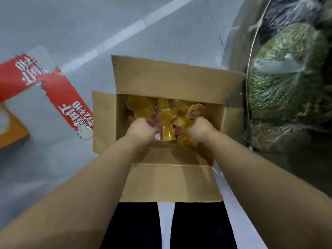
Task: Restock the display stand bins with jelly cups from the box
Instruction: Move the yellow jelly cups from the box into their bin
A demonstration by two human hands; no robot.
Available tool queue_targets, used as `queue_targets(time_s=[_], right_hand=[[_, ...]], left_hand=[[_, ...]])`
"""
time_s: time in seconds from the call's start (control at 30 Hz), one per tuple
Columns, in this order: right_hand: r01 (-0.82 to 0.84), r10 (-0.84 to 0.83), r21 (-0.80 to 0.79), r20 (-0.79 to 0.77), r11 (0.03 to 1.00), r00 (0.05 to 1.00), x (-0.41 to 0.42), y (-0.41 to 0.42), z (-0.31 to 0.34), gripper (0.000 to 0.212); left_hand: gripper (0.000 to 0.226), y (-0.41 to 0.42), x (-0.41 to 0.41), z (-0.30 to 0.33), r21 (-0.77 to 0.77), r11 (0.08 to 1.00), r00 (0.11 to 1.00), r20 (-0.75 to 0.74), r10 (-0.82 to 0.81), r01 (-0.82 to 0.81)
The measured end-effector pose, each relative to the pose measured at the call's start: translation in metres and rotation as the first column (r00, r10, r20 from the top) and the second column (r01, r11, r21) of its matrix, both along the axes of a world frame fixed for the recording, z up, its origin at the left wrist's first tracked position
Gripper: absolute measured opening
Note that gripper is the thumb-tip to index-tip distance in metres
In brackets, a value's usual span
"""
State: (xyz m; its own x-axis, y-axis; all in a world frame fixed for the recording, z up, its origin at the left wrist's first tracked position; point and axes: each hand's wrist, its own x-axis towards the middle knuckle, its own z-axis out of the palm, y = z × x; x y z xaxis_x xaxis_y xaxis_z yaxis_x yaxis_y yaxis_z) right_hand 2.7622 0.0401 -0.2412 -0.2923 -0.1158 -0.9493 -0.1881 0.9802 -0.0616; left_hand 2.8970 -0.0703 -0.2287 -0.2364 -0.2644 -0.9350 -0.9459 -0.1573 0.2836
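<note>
Down on the grey floor the cardboard box sits with all four flaps folded out, its long side running left to right across the head view. Orange and pink jelly cups lie jumbled inside at every angle. The left hand and right hand are both dug into the heap, fingers curled around clusters of cups. A red printed carton lies to the left; a bagged green display bin stands on the right.

Open cardboard box on the floor — flaps spread, orange and pink jelly cups heaped inside.
</note>
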Motion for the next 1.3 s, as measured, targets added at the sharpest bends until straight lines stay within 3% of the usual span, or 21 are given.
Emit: queue_targets(time_s=[0.1, 0.2, 0.3, 0.37, 0.47, 0.57, 0.77, 0.83, 0.9, 0.93, 1.0, 1.1, 1.3], right_hand=[[-0.038, 0.037, 0.054, 0.012, 0.998, 0.999, 0.010, 0.006, -0.040, 0.054], [0.093, -0.101, -0.049, -0.182, 0.994, 0.978, 0.030, 0.020, -0.055, 0.069], [0.197, -0.247, -0.189, -0.297, 0.962, 0.922, 0.045, 0.035, -0.058, 0.070], [0.093, -0.144, -0.161, -0.348, 0.983, 0.926, 0.046, 0.038, -0.061, 0.068], [-0.133, 0.115, -0.012, -0.421, 0.991, 0.900, 0.045, 0.036, -0.062, 0.064], [-0.256, 0.226, -0.002, -0.462, 0.967, 0.857, 0.045, 0.035, -0.066, 0.051], [-0.324, 0.243, -0.074, -0.510, 0.943, 0.825, 0.044, 0.039, -0.061, 0.050], [-0.276, 0.175, -0.160, -0.463, 0.948, 0.869, 0.050, 0.034, -0.048, 0.052], [0.014, -0.122, -0.314, -0.328, 0.949, 0.937, 0.057, 0.024, -0.020, 0.053], [0.166, -0.278, -0.392, -0.249, 0.905, 0.928, 0.061, 0.019, -0.001, 0.051], [0.297, -0.445, -0.532, -0.172, 0.793, 0.879, 0.064, 0.011, 0.049, 0.047], [0.321, -0.525, -0.663, -0.129, 0.677, 0.841, 0.056, 0.002, 0.148, 0.047], [0.141, -0.559, -0.787, -0.287, 0.601, 0.778, 0.020, 0.005, 0.378, 0.065]], left_hand=[[0.054, 0.024, -0.015, -0.049, 0.044, 0.991, 0.990, -0.055, -0.127, 0.129], [0.088, 0.048, -0.026, -0.076, 0.014, 0.997, 0.997, -0.021, -0.070, 0.070], [0.068, 0.063, -0.031, -0.089, -0.194, 0.980, 0.998, 0.040, 0.058, -0.049], [0.056, 0.066, -0.030, -0.086, -0.292, 0.955, 0.997, 0.032, 0.071, -0.058], [0.060, 0.062, -0.021, -0.069, -0.285, 0.956, 0.998, -0.006, 0.063, -0.062], [0.060, 0.051, -0.010, -0.046, -0.288, 0.955, 0.998, -0.049, 0.050, -0.062], [0.051, 0.032, 0.022, -0.012, -0.369, 0.928, 0.987, -0.164, -0.002, -0.060], [0.055, 0.028, 0.030, -0.001, -0.403, 0.914, 0.982, -0.187, -0.039, -0.040], [0.059, 0.023, 0.035, 0.016, -0.439, 0.898, 0.973, -0.219, -0.070, -0.034], [0.060, 0.020, 0.038, 0.028, -0.450, 0.892, 0.969, -0.239, -0.068, -0.048], [0.059, 0.014, 0.038, 0.062, -0.464, 0.881, 0.957, -0.287, -0.049, -0.093], [0.054, 0.005, 0.029, 0.139, -0.472, 0.871, 0.921, -0.384, -0.065, -0.135], [0.054, -0.006, -0.020, 0.344, -0.451, 0.878, 0.718, -0.663, -0.211, -0.158]])
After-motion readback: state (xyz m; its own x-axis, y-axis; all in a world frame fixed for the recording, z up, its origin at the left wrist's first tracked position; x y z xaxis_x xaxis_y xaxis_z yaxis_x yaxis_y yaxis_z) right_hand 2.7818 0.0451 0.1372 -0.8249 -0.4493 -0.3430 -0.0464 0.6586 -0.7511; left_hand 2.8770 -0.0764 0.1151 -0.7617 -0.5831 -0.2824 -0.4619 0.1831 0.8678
